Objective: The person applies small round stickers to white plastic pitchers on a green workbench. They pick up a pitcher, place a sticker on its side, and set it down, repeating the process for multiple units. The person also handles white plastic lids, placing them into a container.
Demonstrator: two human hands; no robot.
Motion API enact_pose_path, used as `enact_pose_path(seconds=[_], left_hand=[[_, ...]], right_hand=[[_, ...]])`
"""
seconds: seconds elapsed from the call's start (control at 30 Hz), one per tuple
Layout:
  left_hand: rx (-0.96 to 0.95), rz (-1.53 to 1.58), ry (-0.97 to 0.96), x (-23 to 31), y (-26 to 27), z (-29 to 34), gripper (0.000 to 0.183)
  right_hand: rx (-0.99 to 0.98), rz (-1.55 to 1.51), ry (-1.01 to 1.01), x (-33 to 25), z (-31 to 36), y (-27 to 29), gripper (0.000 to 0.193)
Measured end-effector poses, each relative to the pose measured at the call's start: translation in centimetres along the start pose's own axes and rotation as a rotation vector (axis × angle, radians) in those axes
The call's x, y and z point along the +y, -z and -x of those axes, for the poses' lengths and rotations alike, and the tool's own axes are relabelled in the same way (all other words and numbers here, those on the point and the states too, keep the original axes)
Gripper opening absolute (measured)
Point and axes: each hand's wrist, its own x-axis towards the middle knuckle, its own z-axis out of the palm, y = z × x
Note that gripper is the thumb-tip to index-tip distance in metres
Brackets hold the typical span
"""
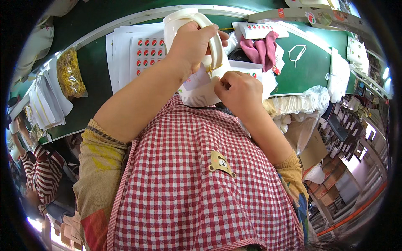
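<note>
A white plastic jug-like vessel (200, 99) with a long curved handle leans in front of me at the table's near edge. My left hand (190, 46) is closed around the handle near its top. A thin gold twist tie (214, 68) is wound at the handle's lower end. Beside it, my right hand (241, 91) has its fingers curled and pressed together; what they pinch, if anything, is hidden. Part of the vessel is covered by my left hand and forearm.
Sheets of round red-and-green stickers (146, 52) lie left of the vessel on the green table (94, 69). Further left are a bag of gold ties (70, 74) and white paper stacks (46, 100). A maroon cloth (264, 50) and a white loop (296, 54) lie right.
</note>
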Motion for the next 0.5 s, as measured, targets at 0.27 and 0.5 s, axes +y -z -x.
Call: enact_pose_path(seconds=[0.27, 0.5], left_hand=[[-0.002, -0.007, -0.003, 0.16, -0.04, 0.22, 0.025], [0.017, -0.02, -0.001, 0.22, -0.15, 0.41, 0.026]], right_hand=[[-0.093, 0.013, -0.037, -0.67, -0.37, 0.14, 0.019], [-0.076, -0.009, 0.002, -0.46, -0.22, -0.24, 0.02]])
